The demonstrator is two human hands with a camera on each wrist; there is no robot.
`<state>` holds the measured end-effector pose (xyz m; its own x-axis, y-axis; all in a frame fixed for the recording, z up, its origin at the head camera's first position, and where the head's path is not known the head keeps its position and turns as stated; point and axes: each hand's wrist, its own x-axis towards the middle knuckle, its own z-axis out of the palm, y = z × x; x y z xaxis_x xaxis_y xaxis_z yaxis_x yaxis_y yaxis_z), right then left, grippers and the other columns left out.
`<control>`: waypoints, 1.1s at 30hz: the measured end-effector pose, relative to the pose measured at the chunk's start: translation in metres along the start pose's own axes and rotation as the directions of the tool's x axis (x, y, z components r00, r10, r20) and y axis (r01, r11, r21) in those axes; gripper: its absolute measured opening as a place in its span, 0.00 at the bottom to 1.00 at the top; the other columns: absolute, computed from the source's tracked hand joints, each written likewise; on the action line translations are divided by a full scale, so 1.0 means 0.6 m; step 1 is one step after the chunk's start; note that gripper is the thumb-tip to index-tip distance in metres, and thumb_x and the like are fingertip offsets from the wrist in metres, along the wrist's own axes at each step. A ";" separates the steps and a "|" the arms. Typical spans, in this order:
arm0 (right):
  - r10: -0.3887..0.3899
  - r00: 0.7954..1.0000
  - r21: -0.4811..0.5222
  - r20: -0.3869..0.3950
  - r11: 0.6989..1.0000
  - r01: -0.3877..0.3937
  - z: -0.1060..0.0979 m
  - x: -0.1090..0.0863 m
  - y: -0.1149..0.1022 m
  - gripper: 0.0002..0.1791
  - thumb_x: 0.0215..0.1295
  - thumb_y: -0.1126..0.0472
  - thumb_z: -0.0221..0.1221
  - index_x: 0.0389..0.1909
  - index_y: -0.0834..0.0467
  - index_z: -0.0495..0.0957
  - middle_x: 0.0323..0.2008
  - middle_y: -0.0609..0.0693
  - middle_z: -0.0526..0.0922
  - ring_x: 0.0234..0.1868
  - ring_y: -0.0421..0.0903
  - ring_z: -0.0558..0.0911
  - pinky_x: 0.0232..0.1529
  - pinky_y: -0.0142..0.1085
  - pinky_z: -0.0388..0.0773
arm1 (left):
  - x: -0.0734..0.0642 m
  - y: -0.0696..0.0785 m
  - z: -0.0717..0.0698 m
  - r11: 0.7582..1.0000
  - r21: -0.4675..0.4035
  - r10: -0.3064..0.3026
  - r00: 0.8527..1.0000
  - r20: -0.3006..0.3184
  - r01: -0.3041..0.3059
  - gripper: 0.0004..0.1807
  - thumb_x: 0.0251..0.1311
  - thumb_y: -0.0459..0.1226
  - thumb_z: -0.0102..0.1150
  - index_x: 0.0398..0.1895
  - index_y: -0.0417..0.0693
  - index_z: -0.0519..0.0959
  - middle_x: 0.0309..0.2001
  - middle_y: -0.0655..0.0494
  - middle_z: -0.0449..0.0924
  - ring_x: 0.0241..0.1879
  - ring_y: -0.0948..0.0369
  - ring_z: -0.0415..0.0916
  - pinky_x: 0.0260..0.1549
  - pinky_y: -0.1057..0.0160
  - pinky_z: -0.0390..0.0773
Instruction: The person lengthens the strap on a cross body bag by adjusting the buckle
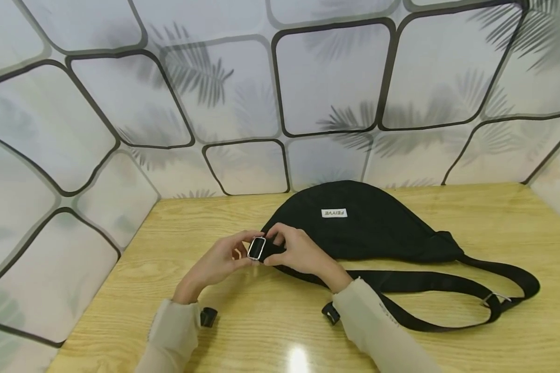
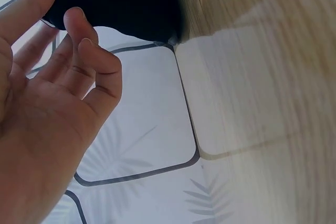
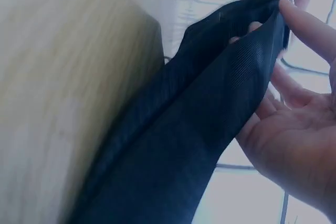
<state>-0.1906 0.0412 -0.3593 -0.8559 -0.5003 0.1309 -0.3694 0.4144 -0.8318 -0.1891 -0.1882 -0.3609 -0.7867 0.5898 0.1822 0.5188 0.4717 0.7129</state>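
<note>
A black sling bag (image 1: 364, 228) with a white label lies on the wooden table, its strap (image 1: 415, 282) looping out to the right. At the bag's left end, my left hand (image 1: 217, 261) pinches a silver rectangular strap buckle (image 1: 250, 249) between thumb and fingers. Just right of it, my right hand (image 1: 301, 251) holds the black webbing, thumb below and fingers above. The right wrist view shows the webbing (image 3: 173, 150) folded into a narrow loop, with the thumb and fingers of both hands meeting at its tip. In the left wrist view, dark fabric (image 2: 121, 3) partly hides the buckle.
A metal slider (image 1: 494, 299) sits on the strap at the right. Small dark devices (image 1: 208, 317) are worn at the wrists. Behind the pale wooden table (image 1: 168, 238) hangs a patterned white cloth wall (image 1: 331, 83), which also runs along the left side.
</note>
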 end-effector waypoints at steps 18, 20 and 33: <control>0.126 0.988 0.262 0.085 0.954 -0.145 -0.021 0.002 0.016 0.06 0.62 0.74 0.66 0.39 0.68 0.82 0.27 0.49 0.84 0.31 0.42 0.80 0.38 0.35 0.76 | 0.000 -0.002 -0.003 0.999 -0.050 0.010 0.998 0.058 -0.007 0.30 0.60 0.30 0.71 0.65 0.33 0.74 0.51 0.44 0.80 0.35 0.63 0.75 0.37 0.61 0.78; 0.131 0.987 0.296 0.087 0.943 -0.152 -0.021 0.001 0.019 0.05 0.63 0.74 0.64 0.39 0.68 0.82 0.27 0.50 0.85 0.31 0.43 0.80 0.41 0.36 0.77 | -0.001 -0.003 -0.003 0.998 -0.062 0.008 0.999 0.054 -0.004 0.29 0.61 0.30 0.70 0.66 0.33 0.74 0.53 0.43 0.80 0.35 0.62 0.76 0.38 0.60 0.78; 0.117 0.993 0.488 0.009 0.866 -0.107 0.000 0.004 0.017 0.03 0.64 0.76 0.61 0.37 0.70 0.78 0.26 0.51 0.85 0.30 0.45 0.81 0.43 0.41 0.79 | 0.000 0.000 0.001 0.995 -0.096 0.011 1.000 0.021 -0.009 0.27 0.63 0.29 0.68 0.65 0.32 0.74 0.57 0.40 0.79 0.37 0.61 0.77 0.38 0.60 0.78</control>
<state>-0.1965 0.0442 -0.3676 -0.8900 -0.4552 0.0272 -0.0518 0.0416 -0.9978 -0.1891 -0.1878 -0.3611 -0.7739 0.6085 0.1754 0.4910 0.4016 0.7731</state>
